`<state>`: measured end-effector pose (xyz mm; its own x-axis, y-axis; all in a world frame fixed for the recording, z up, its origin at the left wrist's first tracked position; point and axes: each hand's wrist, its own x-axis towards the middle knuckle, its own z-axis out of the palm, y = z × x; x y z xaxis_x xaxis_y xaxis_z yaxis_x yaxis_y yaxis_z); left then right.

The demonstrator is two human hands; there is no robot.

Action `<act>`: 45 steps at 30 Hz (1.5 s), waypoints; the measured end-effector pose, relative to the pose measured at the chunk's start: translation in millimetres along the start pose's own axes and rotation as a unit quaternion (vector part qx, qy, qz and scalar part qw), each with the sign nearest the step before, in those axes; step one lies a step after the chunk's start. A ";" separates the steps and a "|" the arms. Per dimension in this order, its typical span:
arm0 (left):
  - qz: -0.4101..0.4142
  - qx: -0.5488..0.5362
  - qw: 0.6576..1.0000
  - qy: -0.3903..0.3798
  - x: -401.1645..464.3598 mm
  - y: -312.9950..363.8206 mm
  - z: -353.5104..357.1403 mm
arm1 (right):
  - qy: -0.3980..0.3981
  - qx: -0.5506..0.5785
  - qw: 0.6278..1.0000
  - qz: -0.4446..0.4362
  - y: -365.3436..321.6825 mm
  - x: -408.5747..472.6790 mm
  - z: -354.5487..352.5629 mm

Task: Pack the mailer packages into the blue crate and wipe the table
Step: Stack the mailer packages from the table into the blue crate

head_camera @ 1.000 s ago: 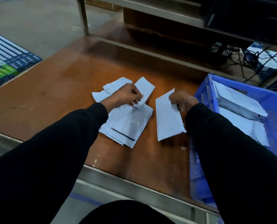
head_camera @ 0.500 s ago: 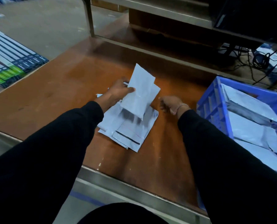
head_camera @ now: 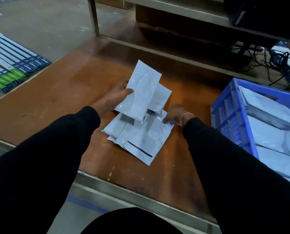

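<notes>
Bare bench [head_camera: 59, 102] stretches wide to the left of the left hand [head_camera: 114, 97], whose fingers and thumb pinch two raised mailers [head_camera: 143, 92] by their left edge. Below them a loose mailer pile [head_camera: 137, 137] lies flat; the right hand [head_camera: 174, 114] has its fingers curled on the pile's right edge. Further right stands the blue crate [head_camera: 232, 115], mailers inside, a strip of bench between.
</notes>
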<state>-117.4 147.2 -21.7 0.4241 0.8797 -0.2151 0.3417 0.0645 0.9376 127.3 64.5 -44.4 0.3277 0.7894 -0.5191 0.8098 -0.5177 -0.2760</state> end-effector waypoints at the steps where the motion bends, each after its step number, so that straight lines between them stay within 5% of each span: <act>1: 0.002 -0.003 1.000 -0.004 0.8 2.0 3.9 | -0.017 -0.023 1.000 -0.008 2.0 -5.3 -8.9; 5: 0.008 -0.007 0.999 -0.032 4.1 13.1 21.9 | -0.067 -0.078 0.994 -0.021 16.3 -20.0 -41.0; 11: 0.004 -0.007 0.998 -0.064 10.8 23.1 51.9 | -0.161 0.136 0.972 -0.102 47.3 -49.8 -92.8; 16: 0.001 -0.060 0.991 -0.120 7.5 32.5 79.5 | -0.006 0.340 0.925 -0.167 69.5 -49.2 -101.9; 24: 0.045 0.000 0.981 -0.187 -8.7 55.5 98.8 | 0.194 0.398 0.885 -0.145 86.1 -52.6 -104.0; 30: 0.132 0.093 0.958 -0.235 -15.8 87.0 108.7 | 0.250 0.364 0.876 -0.195 110.4 -62.4 -119.0; 38: 0.171 0.118 0.937 -0.279 -21.8 149.2 138.9 | 0.181 0.370 0.878 -0.244 160.5 -103.6 -169.2; 45: 0.195 0.203 0.943 -0.178 -23.2 182.5 201.3 | 0.265 0.396 0.867 -0.145 250.7 -131.7 -180.1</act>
<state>104.0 43.7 99.4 0.8140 0.5805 -0.0215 0.3637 -0.4805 0.7980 374.8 -109.8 100.5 0.5141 0.8561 0.0521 0.3755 -0.1700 -0.9111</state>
